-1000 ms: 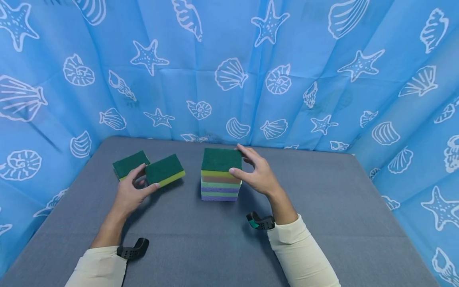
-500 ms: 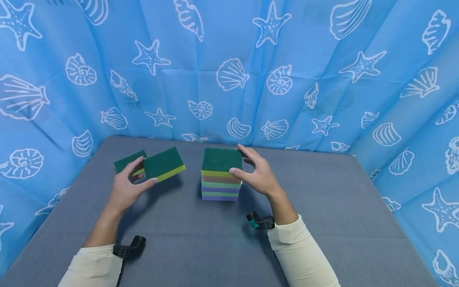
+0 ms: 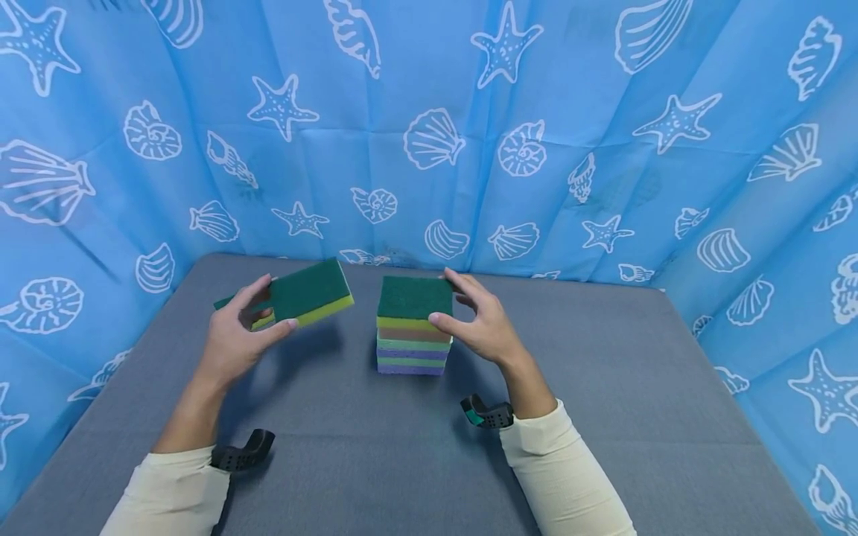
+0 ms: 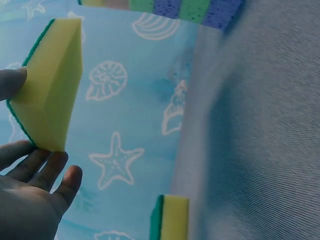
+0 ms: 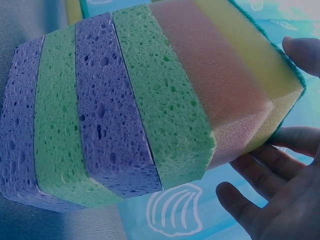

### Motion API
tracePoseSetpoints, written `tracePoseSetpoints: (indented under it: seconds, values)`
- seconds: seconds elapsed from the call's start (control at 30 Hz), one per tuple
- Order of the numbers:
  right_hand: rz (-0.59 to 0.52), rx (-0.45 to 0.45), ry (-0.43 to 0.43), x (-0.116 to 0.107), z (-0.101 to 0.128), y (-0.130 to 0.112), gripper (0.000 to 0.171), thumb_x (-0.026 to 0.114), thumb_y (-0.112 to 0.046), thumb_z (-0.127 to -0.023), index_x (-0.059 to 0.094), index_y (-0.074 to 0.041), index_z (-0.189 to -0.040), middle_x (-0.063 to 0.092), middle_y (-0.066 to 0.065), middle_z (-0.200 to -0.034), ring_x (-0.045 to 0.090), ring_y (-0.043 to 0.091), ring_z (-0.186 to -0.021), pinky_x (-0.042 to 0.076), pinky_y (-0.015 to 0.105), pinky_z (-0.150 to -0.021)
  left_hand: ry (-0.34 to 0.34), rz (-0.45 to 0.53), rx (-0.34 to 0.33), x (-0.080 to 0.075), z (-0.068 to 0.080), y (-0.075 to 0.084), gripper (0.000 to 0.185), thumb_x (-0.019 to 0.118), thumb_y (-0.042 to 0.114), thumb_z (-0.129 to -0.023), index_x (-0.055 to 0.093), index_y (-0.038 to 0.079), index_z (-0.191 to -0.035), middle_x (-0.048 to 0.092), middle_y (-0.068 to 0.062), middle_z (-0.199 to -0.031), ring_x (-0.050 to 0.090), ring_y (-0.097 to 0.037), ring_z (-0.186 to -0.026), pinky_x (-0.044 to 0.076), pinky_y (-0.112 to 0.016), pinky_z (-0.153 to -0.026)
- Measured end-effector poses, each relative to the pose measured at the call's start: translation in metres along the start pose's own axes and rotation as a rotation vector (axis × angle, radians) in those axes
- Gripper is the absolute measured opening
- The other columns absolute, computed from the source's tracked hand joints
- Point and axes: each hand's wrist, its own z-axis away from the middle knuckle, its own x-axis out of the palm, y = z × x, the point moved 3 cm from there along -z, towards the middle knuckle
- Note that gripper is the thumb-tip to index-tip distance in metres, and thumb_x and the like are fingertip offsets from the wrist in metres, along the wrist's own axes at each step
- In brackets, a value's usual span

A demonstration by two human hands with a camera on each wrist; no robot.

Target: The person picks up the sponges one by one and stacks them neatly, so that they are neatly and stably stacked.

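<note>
1. Head view: a yellow sponge with a green scouring top was held clear of the grey table by the left hand, pinched between thumb and curled fingers at its near end. It was seen left of the sponge stack and apart from it. Another green-topped sponge was largely hidden behind the left hand. The top of the stack was touched by the right hand, thumb at the near corner and fingers at the far edge (only lightly bent, not wrapped round). A blue seashell-printed curtain was hung behind the table.

2. Left wrist view: the held sponge was shown from its yellow underside, gripped by the thumb above and fingertips below. The second sponge was seen lying on the table, and the stack at the top edge.

3. Right wrist view: the stack was shown in purple, green, purple, green, orange and yellow layers, with the right hand spread loosely at its top sponge.
</note>
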Motion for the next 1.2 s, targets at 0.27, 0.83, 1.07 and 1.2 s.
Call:
tracePoseSetpoints:
  seconds: [0.27, 0.83, 1.07, 1.2]
  values:
    - [-0.002, -0.003, 0.001, -0.001, 0.0, 0.0, 0.065, 0.067, 0.0, -0.086, 0.037, 0.012, -0.142, 0.047, 0.028, -0.134, 0.044, 0.04, -0.122, 0.035, 0.058, -0.1, -0.024, 0.07, 0.037, 0.002, -0.006, 0.016, 0.075, 0.075, 0.007, -0.084, 0.037, 0.003, -0.148, 0.046, -0.018, -0.138, 0.048, -0.035, -0.12, 0.044, -0.014, -0.085]
    - [0.021, 0.0, -0.009, -0.004, 0.001, -0.002, 0.065, 0.069, -0.001, -0.084, 0.039, 0.011, -0.141, 0.046, 0.029, -0.135, 0.045, 0.041, -0.121, 0.036, 0.058, -0.1, -0.1, 0.165, 0.104, 0.018, -0.021, 0.042, 0.076, 0.073, 0.001, -0.084, 0.034, 0.003, -0.149, 0.043, -0.016, -0.141, 0.041, -0.029, -0.128, 0.04, -0.035, -0.097]
    - [0.03, 0.008, -0.031, -0.004, 0.002, -0.002, 0.067, 0.07, -0.002, -0.084, 0.039, 0.01, -0.142, 0.045, 0.027, -0.136, 0.044, 0.039, -0.123, 0.035, 0.056, -0.101, -0.134, 0.187, 0.143, 0.028, -0.027, 0.053, 0.076, 0.073, -0.001, -0.084, 0.035, 0.003, -0.149, 0.043, -0.016, -0.141, 0.04, -0.028, -0.129, 0.036, -0.048, -0.101]
    - [0.03, 0.002, -0.04, -0.005, 0.002, -0.003, 0.068, 0.07, -0.002, -0.084, 0.038, 0.01, -0.142, 0.045, 0.027, -0.136, 0.044, 0.04, -0.123, 0.035, 0.057, -0.101, -0.154, 0.18, 0.147, 0.032, -0.029, 0.056, 0.075, 0.073, 0.0, -0.084, 0.035, 0.004, -0.149, 0.042, -0.016, -0.143, 0.04, -0.028, -0.129, 0.036, -0.049, -0.101]
